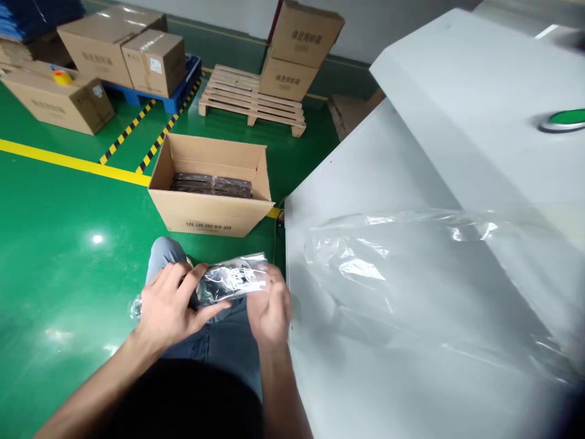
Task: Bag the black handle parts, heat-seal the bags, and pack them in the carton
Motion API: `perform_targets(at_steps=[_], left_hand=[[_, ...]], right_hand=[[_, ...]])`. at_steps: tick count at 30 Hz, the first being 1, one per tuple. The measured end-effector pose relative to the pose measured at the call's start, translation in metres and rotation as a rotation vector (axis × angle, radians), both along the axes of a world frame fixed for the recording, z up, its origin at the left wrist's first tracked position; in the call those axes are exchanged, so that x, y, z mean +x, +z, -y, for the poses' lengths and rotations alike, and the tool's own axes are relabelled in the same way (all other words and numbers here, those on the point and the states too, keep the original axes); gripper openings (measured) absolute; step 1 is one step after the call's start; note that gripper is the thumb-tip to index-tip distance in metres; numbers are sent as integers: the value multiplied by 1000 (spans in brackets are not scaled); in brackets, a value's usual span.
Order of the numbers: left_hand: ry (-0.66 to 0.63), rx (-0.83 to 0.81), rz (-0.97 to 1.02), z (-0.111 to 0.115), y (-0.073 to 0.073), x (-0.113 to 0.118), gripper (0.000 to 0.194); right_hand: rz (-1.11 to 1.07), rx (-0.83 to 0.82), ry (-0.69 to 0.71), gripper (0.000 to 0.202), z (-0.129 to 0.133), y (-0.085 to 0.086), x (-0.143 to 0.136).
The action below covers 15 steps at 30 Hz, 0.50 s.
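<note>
Packet, clear-wrapped, long axis approx. L–R, was held over lap, just off L edge of white worktop; L hand gripped L part, R hand, nearer worktop, pinched R end.

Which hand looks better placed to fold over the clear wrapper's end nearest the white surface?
Probably the right hand: it is at that end of the clear wrapper, while the left hand grips the wrapped dark item farther along, seemingly steadying it.
</note>
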<state>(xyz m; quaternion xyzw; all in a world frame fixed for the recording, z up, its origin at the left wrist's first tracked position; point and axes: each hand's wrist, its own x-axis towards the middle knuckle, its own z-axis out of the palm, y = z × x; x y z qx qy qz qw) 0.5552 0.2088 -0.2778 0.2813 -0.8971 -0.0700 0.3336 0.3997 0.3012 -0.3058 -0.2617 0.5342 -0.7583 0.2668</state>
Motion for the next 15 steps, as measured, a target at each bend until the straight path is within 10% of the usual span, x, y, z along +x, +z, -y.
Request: perform_targets(at_steps=[3,9,15], left_hand=[[14,13,17,-5,-1,-4,58],[-410,514,-92,1,7,7,42],[-319,388,-176,3,1,12,13]], right_hand=[[-59,58,66,66,1,-2,18],[144,194,-57,60,4,2,20],[202,166,-126,59,7,8,11]])
